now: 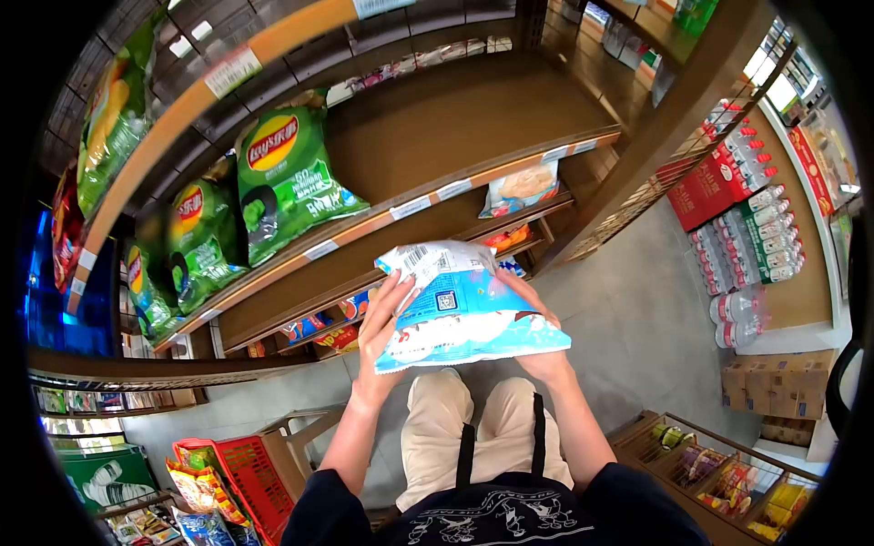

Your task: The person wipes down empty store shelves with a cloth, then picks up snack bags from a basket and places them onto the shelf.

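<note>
A blue and white snack bag (464,305), puffed up, is held between my two hands in front of my body. Its printed back with a barcode and a square code faces up toward me. My left hand (387,318) grips the bag's left side, fingers laid over the edge. On the right side, my right hand (539,332) holds it, partly hidden behind the bag. Beyond the bag is a brown shelf (455,114), where green Lay's chip bags (287,177) stand at the left.
A lower shelf holds a light-coloured bag (521,188) and other snacks. At lower left, a red basket (259,478) stands beside colourful snack bags (202,482). Bottled drinks (742,237) are stacked at right, above cardboard boxes (774,382). A snack rack (728,478) is at lower right.
</note>
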The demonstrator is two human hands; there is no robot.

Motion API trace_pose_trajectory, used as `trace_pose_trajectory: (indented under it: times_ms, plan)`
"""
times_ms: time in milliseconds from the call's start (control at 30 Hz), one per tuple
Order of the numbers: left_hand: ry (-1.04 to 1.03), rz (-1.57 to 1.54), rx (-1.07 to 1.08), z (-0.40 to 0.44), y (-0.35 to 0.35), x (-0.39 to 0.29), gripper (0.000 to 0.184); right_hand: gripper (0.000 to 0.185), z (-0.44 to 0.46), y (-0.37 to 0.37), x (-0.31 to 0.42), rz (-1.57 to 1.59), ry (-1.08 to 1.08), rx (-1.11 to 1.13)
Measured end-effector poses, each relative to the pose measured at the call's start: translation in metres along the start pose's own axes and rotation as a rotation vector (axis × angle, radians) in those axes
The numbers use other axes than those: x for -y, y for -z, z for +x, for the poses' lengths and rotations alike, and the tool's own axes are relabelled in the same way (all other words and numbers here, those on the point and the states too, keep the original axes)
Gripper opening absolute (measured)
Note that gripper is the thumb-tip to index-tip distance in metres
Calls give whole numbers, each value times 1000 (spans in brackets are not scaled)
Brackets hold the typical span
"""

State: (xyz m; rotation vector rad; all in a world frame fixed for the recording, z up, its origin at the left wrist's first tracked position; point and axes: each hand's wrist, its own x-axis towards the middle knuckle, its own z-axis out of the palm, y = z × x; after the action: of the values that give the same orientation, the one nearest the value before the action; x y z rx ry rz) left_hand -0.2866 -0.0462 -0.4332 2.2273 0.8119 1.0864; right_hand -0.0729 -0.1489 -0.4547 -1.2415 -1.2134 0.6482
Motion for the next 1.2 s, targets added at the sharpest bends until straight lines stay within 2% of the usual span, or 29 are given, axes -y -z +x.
trace_pose_trajectory:
  times_ms: [33,167,200,300,333,400,467,567,900,967,1067,1133,1167,1200]
  plan:
    - [-2,5,-7,-1,-3,3,43,28,5,1,-5,-94,111,29]
    - [-2,-67,-109,-4,-20,26,42,30,15,-2,-38,-26,197,48]
    - [-7,-107,-146,-5,-24,30,41,39,17,-3,-47,-49,243,60]
    - [-32,-126,-225,-13,-41,55,41,50,22,-5,-63,-108,309,58]
    - [-65,-76,-258,-15,-46,61,41,55,24,-5,-67,-109,362,61]
    - [-91,-43,-319,-19,-57,68,42,54,25,-3,-75,-98,404,72]
    - [-261,31,-396,-22,-70,88,40,52,26,-3,-89,-106,504,55]
    - [-320,63,-440,-36,-85,94,40,50,20,-2,-93,-160,591,27]
    - [-360,193,-476,-82,-115,92,40,45,-26,7,-134,-37,643,-7]
    - [-390,278,-451,-82,-109,90,41,46,-32,9,-130,31,620,-27]
    - [-428,451,-431,-78,-95,101,41,51,-19,17,-114,22,709,25]
    - [-425,511,-414,-73,-87,101,41,60,9,14,-103,12,683,63]
    - [-396,462,-383,-68,-82,97,41,57,24,8,-101,31,685,35]
    - [-332,302,-322,-49,-78,95,37,53,31,7,-104,12,530,91]
